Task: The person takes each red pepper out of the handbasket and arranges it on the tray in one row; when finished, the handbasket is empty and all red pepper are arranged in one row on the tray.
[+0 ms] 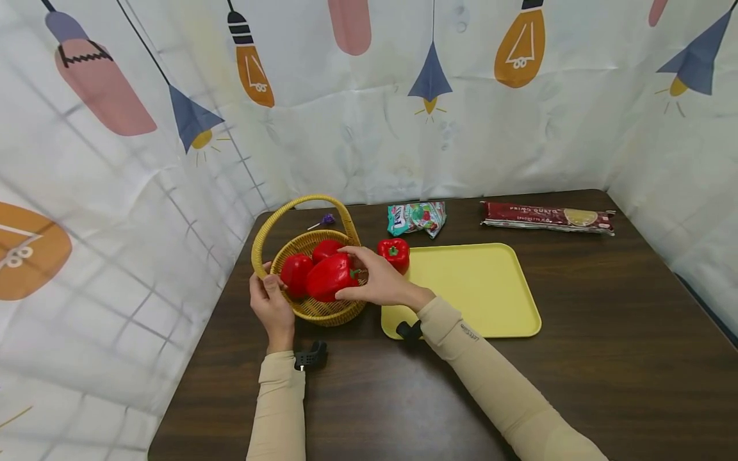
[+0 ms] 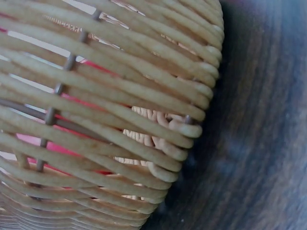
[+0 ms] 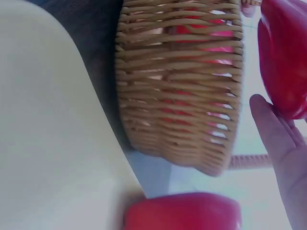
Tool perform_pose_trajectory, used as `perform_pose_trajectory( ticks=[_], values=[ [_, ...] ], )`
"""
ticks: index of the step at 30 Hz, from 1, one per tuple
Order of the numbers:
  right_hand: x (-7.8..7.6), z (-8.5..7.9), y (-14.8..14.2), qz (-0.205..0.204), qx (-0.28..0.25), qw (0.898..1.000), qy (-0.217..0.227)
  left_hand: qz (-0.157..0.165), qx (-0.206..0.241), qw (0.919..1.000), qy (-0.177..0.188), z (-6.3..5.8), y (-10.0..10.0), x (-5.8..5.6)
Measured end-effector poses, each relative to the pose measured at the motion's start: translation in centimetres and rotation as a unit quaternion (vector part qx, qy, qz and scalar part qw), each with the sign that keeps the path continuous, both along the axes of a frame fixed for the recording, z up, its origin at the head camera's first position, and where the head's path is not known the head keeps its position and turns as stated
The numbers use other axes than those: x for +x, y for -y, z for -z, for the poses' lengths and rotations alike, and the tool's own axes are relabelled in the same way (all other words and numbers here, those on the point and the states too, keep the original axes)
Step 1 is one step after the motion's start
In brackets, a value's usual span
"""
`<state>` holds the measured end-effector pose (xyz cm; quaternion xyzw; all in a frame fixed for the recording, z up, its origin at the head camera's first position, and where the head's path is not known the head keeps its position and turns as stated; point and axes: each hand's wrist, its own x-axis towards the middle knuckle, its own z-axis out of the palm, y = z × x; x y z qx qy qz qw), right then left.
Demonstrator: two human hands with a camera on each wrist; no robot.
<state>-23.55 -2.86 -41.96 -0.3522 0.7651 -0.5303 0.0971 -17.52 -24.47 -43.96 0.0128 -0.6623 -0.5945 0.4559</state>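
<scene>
Head: left of centre, my right hand (image 1: 377, 278) pinches a red pepper (image 1: 328, 278) over the basket (image 1: 330, 316), my left hand (image 1: 274, 312) grips its left rim | Left wrist: basket wall fills the left | Right wrist: red pepper upper right, tray (image 3: 53, 120) at left

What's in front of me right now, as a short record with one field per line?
Left hand: grips the basket at its left side, near the handle
Right hand: holds a pepper over the basket, stem to the right
In basket: two red items, partly hidden
Tray: yellow, right of the basket
Second pepper: at the tray's far left corner; on or beside it, unclear
Far side: lollipop, teal packet, dark red packet
</scene>
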Motion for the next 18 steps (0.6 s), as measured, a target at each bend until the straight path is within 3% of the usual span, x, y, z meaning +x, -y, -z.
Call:
perform_pose_trajectory(
  ticks=[6,18],
  values=[
    [0.2,-0.3,-2.0,0.014,-0.056,0.998,0.033,0.002,0.002,1.0000,0.003,0.1,0.1,0.0],
    [-0.2,-0.5,-6.0,0.050,-0.080,0.996,0.000,0.001,0.005,1.0000,-0.001,0.3,0.1,-0.2]
  ],
)
